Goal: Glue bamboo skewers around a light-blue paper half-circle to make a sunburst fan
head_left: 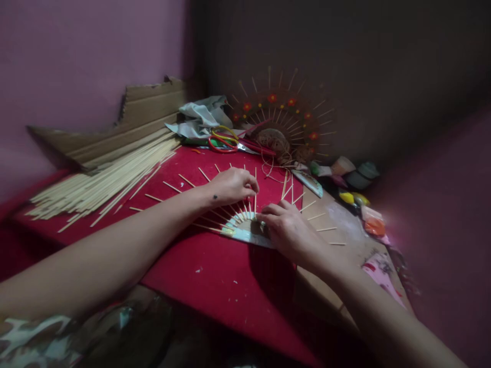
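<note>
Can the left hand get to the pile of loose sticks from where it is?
Probably yes. The left hand rests on the stick fan, and only bare red cloth with a few stray sticks lies between it and the stick pile.

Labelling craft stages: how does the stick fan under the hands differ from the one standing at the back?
The fan under the hands lies flat on the red cloth; the back fan stands upright against the wall. The near one has bare sticks; the back one carries red flowers along its sticks. The near one's hub is a pale half disc, the back one's a brown woven-looking centre. The left hand and right hand touch only the near one. Both spread thin sticks in a half circle.
</note>
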Demonstrator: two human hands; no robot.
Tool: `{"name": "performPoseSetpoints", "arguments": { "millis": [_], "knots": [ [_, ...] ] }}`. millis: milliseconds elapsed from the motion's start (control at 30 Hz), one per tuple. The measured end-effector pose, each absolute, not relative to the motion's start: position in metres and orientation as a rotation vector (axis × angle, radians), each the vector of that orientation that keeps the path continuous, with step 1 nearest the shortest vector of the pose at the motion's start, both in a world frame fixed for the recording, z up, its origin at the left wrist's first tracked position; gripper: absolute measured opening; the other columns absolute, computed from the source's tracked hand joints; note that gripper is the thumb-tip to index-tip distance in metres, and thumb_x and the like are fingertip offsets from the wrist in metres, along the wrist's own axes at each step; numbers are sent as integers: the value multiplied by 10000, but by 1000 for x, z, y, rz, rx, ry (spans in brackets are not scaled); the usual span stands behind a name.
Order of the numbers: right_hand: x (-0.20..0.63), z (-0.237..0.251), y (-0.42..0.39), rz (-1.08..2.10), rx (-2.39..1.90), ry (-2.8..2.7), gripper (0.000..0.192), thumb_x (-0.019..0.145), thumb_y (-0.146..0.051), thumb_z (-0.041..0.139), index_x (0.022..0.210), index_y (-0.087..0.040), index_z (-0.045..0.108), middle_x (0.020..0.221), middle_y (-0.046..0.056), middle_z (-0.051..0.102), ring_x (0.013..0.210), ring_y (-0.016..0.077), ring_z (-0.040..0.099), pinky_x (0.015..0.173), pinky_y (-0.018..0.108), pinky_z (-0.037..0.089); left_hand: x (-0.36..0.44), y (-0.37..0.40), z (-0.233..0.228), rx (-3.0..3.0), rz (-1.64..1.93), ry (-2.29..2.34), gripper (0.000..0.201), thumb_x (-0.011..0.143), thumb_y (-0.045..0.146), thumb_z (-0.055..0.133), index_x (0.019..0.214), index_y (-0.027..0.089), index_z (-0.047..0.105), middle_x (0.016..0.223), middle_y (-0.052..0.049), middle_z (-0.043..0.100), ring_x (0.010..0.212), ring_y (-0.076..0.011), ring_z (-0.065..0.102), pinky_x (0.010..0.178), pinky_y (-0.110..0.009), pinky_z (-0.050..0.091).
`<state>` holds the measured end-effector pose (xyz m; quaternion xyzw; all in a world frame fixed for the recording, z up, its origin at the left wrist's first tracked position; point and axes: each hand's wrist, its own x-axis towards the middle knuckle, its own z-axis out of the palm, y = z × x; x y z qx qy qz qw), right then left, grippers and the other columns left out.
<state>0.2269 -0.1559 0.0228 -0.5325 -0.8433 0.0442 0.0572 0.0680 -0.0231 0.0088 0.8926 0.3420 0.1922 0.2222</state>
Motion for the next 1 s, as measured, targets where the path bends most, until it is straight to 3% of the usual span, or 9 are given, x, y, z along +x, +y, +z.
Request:
{"name": "performPoseSetpoints", "arguments": {
  "millis": [333,500,1000],
  "knots": [
    [228,15,-149,89,-1545,-2574,319,978,-160,457,837,-168,743,950,65,714,759,192,411,736,350,310,78,-37,4,2560,331,814,103,797,251,680,825,221,775,858,-50,686,811,-176,596,695,-277,419],
    [227,14,-147,44,-1500,-2598,316,956,-134,476,725,-170,690,916,60,709,772,194,415,703,353,291,78,-35,2,2583,316,818,109,808,237,657,809,213,764,847,-55,683,788,-171,584,676,-274,407],
    [225,11,-140,1,-1449,-2610,243,850,-80,527,656,-182,631,822,38,691,749,182,378,713,361,276,82,-33,-5,2579,339,795,91,797,222,648,748,193,720,763,-35,669,758,-170,582,662,-271,409]
  ]
}}
